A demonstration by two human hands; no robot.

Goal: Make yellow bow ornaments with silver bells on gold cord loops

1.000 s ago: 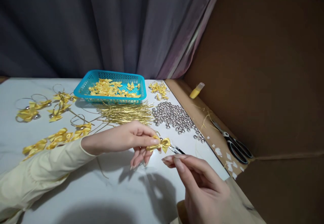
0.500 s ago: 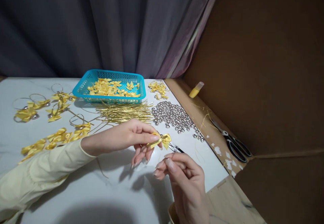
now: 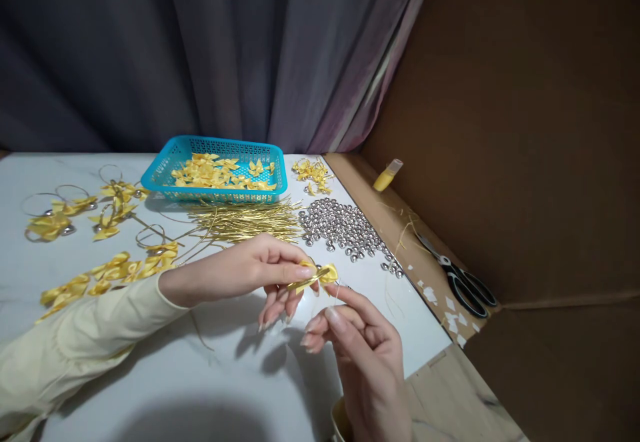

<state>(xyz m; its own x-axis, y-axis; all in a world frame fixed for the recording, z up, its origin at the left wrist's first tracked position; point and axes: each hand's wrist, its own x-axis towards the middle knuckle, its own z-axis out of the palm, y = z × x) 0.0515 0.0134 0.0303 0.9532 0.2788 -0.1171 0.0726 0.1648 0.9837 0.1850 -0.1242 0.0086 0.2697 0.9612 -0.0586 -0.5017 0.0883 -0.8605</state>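
My left hand [image 3: 273,272] pinches a yellow ribbon bow [image 3: 327,272] between thumb and fingers, with a gold twist tie [image 3: 316,280] lying across it. Just below and to the right, my right hand [image 3: 367,345] has its index finger stretched out to the lower edge of the bow. Its thumb presses against the middle finger, and a fine pale thread [image 3: 337,291] runs from the bow toward these fingers. A small dark-handled tool behind the right index finger is mostly hidden.
A blue basket [image 3: 215,195] of yellow bows stands at the back. Before it lie gold twist ties [image 3: 245,221] and silver bells or beads [image 3: 343,225]. Finished-looking bows [image 3: 115,272] lie at left. Scissors [image 3: 463,285] and a yellow tube [image 3: 387,175] rest on the cardboard at right.
My right index finger has straightened up to the bow, away from the thumb, covering the small tool. The left hand keeps its hold on the bow.
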